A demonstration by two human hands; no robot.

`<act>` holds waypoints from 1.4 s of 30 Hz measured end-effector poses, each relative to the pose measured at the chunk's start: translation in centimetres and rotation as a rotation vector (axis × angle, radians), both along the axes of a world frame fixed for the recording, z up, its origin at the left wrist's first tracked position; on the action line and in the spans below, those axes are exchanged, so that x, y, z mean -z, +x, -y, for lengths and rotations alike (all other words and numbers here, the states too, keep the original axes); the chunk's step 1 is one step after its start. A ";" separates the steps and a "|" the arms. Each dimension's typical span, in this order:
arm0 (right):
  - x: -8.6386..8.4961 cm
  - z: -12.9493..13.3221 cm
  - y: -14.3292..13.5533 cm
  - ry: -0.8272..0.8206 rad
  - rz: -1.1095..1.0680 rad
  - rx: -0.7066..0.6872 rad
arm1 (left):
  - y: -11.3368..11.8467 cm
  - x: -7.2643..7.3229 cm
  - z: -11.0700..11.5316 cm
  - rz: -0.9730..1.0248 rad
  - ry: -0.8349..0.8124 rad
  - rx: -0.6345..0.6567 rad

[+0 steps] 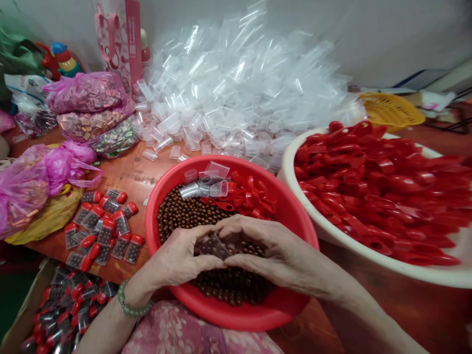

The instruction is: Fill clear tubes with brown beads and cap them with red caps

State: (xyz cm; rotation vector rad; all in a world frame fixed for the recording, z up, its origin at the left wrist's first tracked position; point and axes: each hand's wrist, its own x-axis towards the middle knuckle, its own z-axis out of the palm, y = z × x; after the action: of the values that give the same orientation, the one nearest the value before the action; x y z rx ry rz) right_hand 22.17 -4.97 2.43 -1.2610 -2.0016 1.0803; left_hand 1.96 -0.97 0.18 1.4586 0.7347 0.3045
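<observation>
Floral cloth [177, 329] below — left hand [179, 258] and right hand [275, 250], curved, hold 1 clear plastic case [214, 247] over glossy round beads [232, 289].

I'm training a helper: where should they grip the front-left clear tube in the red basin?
Probably the left end of the clear tube, pinched from above and left: it lies on its side over the beads, with other tubes crowding its right.
</observation>
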 end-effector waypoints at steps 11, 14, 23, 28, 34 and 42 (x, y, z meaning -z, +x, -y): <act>0.7 -0.4 -0.7 -0.159 -0.037 0.032 | -0.4 0.4 -0.1 -0.153 0.142 0.032; 1.1 -0.3 -0.9 -0.248 -0.071 0.057 | -0.4 0.6 -0.1 -0.189 0.174 0.054; 2.2 0.2 -1.9 -0.404 -0.132 0.141 | -0.4 0.8 -0.3 -0.297 0.223 0.095; 2.5 0.2 -1.8 -0.359 -0.102 0.111 | -0.4 1.0 -0.4 -0.326 0.264 0.115; 2.4 -0.1 -1.8 -0.241 0.016 0.070 | -0.5 1.1 -0.4 -0.314 0.285 0.126; 1.8 0.6 -1.6 -0.262 0.092 0.064 | -0.4 0.9 -0.4 -0.251 0.237 0.053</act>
State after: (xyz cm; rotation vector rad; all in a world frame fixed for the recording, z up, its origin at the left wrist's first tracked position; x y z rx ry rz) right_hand 20.55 -5.59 0.59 -1.5216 -1.9173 1.3072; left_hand 1.58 -0.59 -0.75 1.7597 0.8820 0.1726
